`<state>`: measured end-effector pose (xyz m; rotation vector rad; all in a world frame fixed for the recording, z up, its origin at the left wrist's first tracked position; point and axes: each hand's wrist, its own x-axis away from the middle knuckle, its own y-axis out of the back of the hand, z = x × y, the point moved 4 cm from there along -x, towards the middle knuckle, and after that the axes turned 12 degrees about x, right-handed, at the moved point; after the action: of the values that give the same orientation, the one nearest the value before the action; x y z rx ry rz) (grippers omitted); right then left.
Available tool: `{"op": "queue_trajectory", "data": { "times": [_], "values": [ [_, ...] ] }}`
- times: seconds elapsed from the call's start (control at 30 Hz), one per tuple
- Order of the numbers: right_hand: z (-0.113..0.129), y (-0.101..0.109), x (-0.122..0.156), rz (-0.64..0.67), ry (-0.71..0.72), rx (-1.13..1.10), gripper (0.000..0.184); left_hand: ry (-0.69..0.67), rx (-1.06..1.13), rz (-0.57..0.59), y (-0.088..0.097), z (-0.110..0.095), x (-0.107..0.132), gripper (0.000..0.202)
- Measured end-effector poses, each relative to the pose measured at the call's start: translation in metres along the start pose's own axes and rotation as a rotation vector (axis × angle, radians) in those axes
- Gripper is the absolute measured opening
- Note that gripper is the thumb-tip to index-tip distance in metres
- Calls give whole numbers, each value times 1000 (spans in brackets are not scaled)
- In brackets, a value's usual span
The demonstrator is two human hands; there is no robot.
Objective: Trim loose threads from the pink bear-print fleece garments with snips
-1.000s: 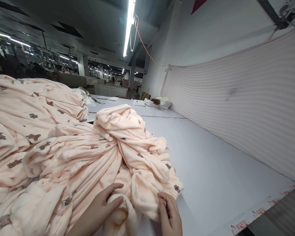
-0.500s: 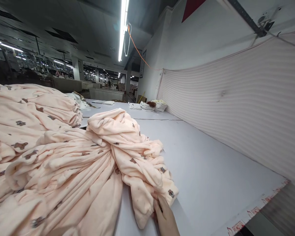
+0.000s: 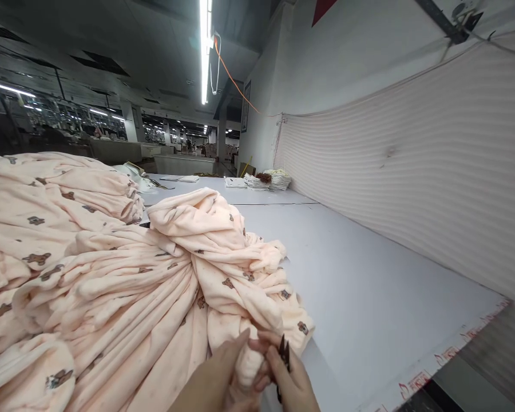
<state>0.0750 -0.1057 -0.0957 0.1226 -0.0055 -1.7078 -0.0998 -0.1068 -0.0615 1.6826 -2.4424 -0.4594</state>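
Note:
A big pile of peach fleece fabric (image 3: 124, 286) printed with small brown bears lies across the white table (image 3: 369, 297). At the pile's near edge my left hand (image 3: 217, 377) pinches a fold of the fabric, fingers pressed together. My right hand (image 3: 285, 380) is closed on a small dark thread snipper (image 3: 283, 352), whose blades point up, and it also touches the same fold. Both hands meet at the bottom of the view, partly cut off by the frame's edge.
A pale striped cloth (image 3: 412, 171) hangs along the wall on the right. Stacks of white pieces (image 3: 268, 180) sit at the table's far end. More tables and lamps stretch off at the back left. The table's front edge (image 3: 438, 357) carries red marks.
My left hand, out of sight half a second ago, has come back to the fabric's edge beside my right hand. The snipper's blades now show. The view has shifted slightly.

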Motion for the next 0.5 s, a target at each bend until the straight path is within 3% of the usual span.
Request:
{"op": "queue_trajectory", "data": {
  "times": [0.1, 0.2, 0.33, 0.4, 0.5],
  "values": [
    [-1, 9, 12, -110, 45, 191, 51, 26, 245, -62, -24, -6, -24, 26],
    [-16, 24, 17, -275, 41, 369, 46, 83, 571, -168, -21, 4, -28, 18],
    [-35, 8, 14, -197, 134, 454, 31, 104, 860, -260, -17, 19, -16, 28],
    [-38, -2, 12, -176, 157, 433, 21, 84, 819, -314, -18, 29, -8, 29],
    [-33, -6, 12, -264, 267, 418, 21, -109, 412, -525, -13, 37, 5, 29]
  ]
}}
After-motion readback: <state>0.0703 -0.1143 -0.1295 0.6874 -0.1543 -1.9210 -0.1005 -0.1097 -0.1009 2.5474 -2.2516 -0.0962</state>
